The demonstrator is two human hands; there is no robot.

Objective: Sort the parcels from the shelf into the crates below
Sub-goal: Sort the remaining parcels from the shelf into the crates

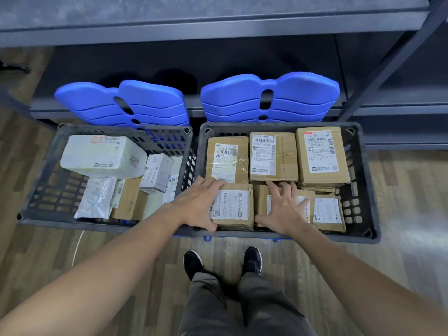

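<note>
Two dark crates sit on the floor under the shelf (218, 32), and I have both hands down in the right crate (363, 185). My left hand (196, 204) forms a grip clamped on the front-left cardboard parcel (234, 207), thumb on its near edge, fingers over its far edge. My right hand (283, 209) lies flat, fingers spread apart, on the middle parcel (261, 197) just beside it, gripping nothing; the left crate (43, 190) holds mixed white packets.
</note>
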